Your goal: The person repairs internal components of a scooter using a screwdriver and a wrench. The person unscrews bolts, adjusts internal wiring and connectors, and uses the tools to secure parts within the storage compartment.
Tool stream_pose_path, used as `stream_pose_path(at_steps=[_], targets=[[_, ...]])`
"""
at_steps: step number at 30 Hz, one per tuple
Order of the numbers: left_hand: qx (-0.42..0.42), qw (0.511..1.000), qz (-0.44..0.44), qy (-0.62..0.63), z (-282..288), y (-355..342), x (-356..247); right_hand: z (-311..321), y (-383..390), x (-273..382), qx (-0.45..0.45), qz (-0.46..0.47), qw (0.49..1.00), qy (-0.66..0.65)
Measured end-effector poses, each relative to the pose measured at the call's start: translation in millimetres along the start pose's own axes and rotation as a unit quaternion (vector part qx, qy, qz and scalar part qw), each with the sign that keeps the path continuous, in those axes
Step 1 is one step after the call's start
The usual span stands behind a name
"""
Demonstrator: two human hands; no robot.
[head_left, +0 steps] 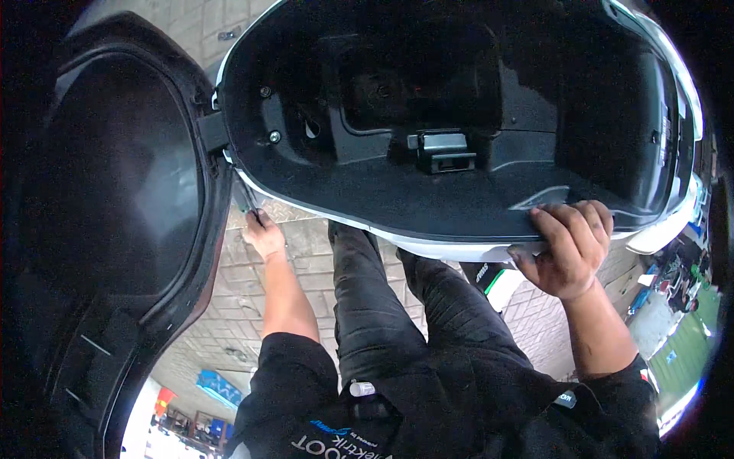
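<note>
A scooter's black underseat storage bin (397,206) fills the upper view, framed by a white body edge. Its seat (115,176) is swung up on a hinge (213,131) at the left. My right hand (569,249) grips the bin's near rim, fingers over the top and thumb below. Low beside the body, near the hinge, my left hand (265,236) is closed; a thin dark piece (246,197) with some green shows at its fingertips, too small to name. Inside the bin is a metal latch-like bracket (445,151), with bolts (274,137) at the left end.
Brick paving (306,283) lies under the scooter and around my legs (375,298). A small dark object (228,35) rests on the floor at the upper left. Cluttered gear (677,279) stands at the right by a green surface (696,344); a blue item (219,389) is at the lower left.
</note>
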State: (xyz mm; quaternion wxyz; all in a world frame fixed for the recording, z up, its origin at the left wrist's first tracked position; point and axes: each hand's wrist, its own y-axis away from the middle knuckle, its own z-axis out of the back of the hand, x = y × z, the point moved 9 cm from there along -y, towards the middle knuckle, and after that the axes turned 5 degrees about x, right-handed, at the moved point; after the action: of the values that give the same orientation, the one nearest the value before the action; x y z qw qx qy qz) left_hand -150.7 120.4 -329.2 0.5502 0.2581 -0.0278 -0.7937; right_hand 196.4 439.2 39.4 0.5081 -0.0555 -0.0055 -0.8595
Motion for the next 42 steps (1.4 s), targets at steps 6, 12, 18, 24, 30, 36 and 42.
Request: stream_pose_path(at_steps=[6,12,18,24,30,36,42], targets=[[-0.044,0.995,-0.073,-0.049,31,-76,13,-2,-5,4,0.007,0.024,1.0,0.005],[-0.064,0.983,-0.053,-0.165,26,-118,-8,-4,2,3,0.026,0.011,0.999,0.021],[-0.036,0.977,-0.007,-0.211,16,-79,-37,-6,4,0,0.032,0.01,0.999,0.031],[-0.021,0.974,0.007,-0.223,-1,-85,-26,-5,0,3,0.035,0.016,0.999,0.032],[0.078,0.99,0.065,-0.101,-11,-101,-35,-3,-1,2,0.011,0.02,0.999,0.029],[0.025,0.989,-0.137,0.049,32,-88,-33,9,4,1,-0.039,0.006,0.999,-0.002],[0.21,0.953,0.093,0.198,26,0,-42,2,20,-5,-0.05,-0.037,0.998,0.002]])
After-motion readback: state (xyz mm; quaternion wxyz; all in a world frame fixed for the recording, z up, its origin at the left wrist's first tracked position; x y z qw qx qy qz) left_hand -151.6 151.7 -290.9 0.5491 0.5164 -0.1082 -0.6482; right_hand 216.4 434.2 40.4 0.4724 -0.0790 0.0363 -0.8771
